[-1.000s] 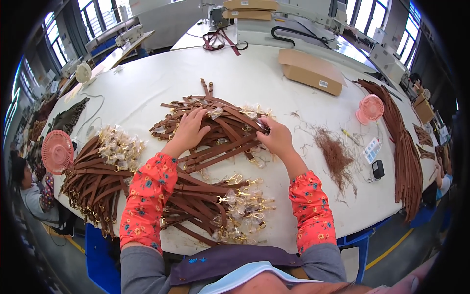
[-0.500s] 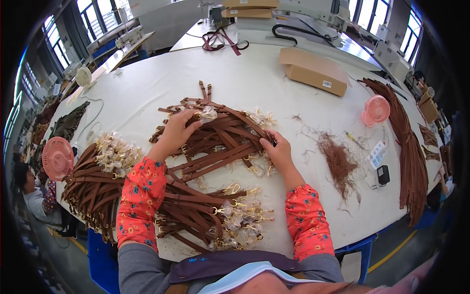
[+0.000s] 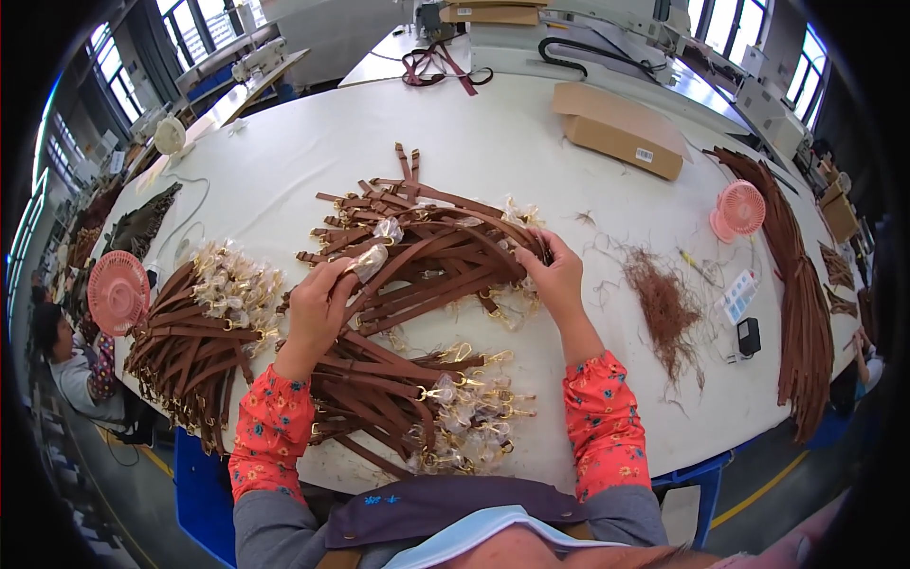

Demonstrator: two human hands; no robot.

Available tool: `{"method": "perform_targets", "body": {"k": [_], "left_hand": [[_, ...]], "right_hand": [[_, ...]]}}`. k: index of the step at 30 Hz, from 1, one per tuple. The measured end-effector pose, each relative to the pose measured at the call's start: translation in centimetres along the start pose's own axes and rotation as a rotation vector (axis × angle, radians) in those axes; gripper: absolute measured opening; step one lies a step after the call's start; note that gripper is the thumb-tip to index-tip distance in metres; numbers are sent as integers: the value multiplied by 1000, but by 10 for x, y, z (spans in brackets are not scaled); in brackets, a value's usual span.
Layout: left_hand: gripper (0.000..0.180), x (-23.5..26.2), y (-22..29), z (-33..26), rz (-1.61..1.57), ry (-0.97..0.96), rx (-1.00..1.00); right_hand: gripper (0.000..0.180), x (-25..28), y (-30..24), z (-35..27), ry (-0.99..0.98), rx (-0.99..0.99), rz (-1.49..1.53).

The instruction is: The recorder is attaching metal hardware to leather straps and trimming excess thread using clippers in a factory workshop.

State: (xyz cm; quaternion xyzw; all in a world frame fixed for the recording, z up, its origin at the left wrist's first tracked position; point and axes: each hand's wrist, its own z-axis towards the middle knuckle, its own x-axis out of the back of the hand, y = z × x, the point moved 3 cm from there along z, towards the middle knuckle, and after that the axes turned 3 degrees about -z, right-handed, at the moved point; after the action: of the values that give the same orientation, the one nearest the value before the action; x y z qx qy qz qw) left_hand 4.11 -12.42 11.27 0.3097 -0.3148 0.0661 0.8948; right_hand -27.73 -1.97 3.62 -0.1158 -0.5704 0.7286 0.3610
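Left hand [image 3: 318, 308] has thumb and fingers pressed together on the clear-plastic-wrapped end [image 3: 368, 264] of a flat, narrow brown strap [image 3: 414, 251]; that end sits at the hand's one o'clock. Around three o'clock from it, the right hand [image 3: 557, 275] pinches the strap's other end between thumb and fingers. The strap's long axis arches between the hands, leaving the left toward two o'clock and bending down into the right; the left is nearer the wrapped end. Nearer the body, the left forearm partly covers a heap of brown straps with gold metal clasps [image 3: 408, 403]. The right-hand fingers hide the strap's tip. Beyond, crossing bands in a tangled brown strap pile [image 3: 431, 284] on the white counter [image 3: 313, 133] blur which strap runs where.
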Motion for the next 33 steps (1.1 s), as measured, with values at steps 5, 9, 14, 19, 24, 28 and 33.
{"method": "perform_targets", "body": {"k": [5,9,14,19,24,28,33], "left_hand": [[19,-38,56,-31,-48,-390,-375],[32,-62,50,-65,11,-325,-467],[53,-63,54,-59,1,30,-376],[54,-73,55,-51,99,-212,-332],[41,-74,43,-69,162,-65,-343],[37,-71,51,-67,174,8,-454],[33,-74,50,-71,182,1,-536]], "right_hand": [[40,-24,-73,-33,-214,209,5],[41,-39,-69,-60,-546,318,46],[42,-40,-50,-87,-615,189,149],[42,-43,-48,-106,-700,189,100],[31,-37,-33,-105,-732,-97,369],[36,-43,-15,-79,-456,-9,271],[31,-77,-24,-74,-547,-436,547]]}}
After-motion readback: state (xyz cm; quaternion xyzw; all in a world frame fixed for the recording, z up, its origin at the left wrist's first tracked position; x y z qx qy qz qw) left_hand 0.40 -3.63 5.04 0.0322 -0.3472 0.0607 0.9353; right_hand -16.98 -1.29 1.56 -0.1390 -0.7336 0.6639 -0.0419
